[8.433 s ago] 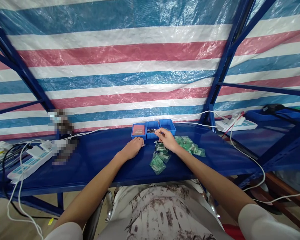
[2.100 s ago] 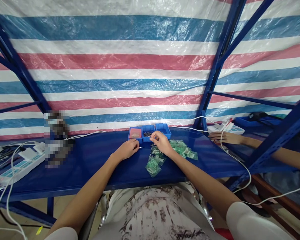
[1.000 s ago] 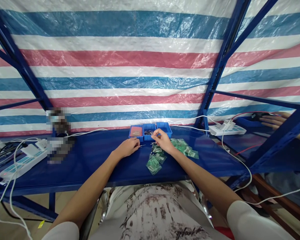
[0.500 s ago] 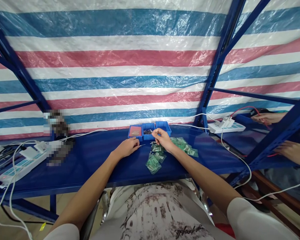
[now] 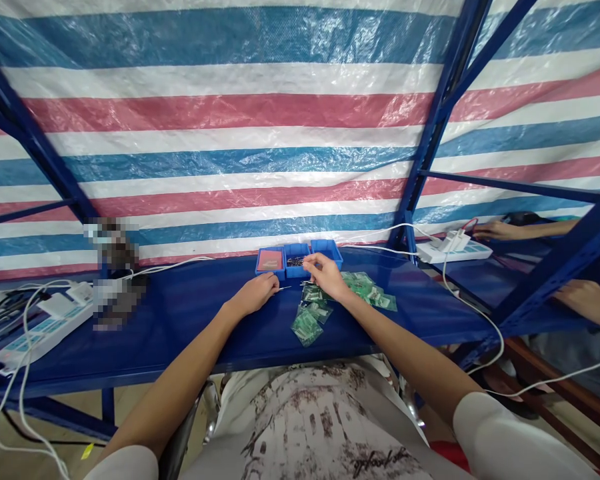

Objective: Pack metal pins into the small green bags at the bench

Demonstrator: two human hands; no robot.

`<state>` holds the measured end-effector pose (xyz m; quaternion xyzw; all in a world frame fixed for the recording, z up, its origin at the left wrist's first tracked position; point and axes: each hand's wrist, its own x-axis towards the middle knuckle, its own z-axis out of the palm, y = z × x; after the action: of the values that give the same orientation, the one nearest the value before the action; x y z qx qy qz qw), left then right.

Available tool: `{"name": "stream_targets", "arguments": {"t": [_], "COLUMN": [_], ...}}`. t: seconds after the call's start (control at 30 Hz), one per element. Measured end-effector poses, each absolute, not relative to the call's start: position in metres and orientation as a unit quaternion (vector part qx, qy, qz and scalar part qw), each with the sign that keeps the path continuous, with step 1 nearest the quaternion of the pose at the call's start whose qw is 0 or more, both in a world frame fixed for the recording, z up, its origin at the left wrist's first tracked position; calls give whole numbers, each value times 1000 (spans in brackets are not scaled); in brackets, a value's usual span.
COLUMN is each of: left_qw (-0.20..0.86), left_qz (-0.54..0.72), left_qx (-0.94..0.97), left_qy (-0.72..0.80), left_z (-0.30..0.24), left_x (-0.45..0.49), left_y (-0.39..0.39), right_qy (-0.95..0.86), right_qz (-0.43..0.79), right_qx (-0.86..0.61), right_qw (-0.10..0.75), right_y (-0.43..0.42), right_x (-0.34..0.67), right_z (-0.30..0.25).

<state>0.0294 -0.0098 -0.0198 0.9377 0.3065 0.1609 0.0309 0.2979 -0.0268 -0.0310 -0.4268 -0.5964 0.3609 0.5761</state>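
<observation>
My left hand [image 5: 257,292] rests on the blue table with its fingers pinched around a thin, pale metal pin-like piece [image 5: 285,289], whose end sticks out to the right. My right hand [image 5: 326,275] hovers at the front of the middle blue bin [image 5: 296,272], which has small dark metallic parts in it. Its thumb and fingertips are pressed together; whatever is between them is too small to make out. Below that hand lie a few thin pale pieces [image 5: 307,283] and green see-through packets [image 5: 307,327].
To the left is a blue bin with pinkish contents [image 5: 270,257], to the right another blue bin [image 5: 330,250]. More green packets [image 5: 367,290] spread rightward. Power strips [image 5: 45,333] with cables stand at both sides. A co-worker's hand [image 5: 495,231] is beyond the right post.
My right hand has shifted very slightly at the middle bin; my left hand stays nearly still with the thin piece. The co-worker's far hand has moved left toward the power strip.
</observation>
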Motion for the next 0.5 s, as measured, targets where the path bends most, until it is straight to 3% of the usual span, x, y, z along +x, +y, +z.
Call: {"name": "stream_targets", "arguments": {"t": [0.3,0.5], "left_qw": [25,42], "left_qz": [164,178], "left_qx": [943,940], "left_qy": [289,287], "left_z": [-21,-18], "left_x": [32,34], "left_y": [-11,-16], "right_qy": [-698,-855], "right_qz": [255,121], "right_qx": [-439,-368], "right_qw": [505,344], "right_y": [-29,-40], "right_x": [298,295], "right_z": [-38,-37]}}
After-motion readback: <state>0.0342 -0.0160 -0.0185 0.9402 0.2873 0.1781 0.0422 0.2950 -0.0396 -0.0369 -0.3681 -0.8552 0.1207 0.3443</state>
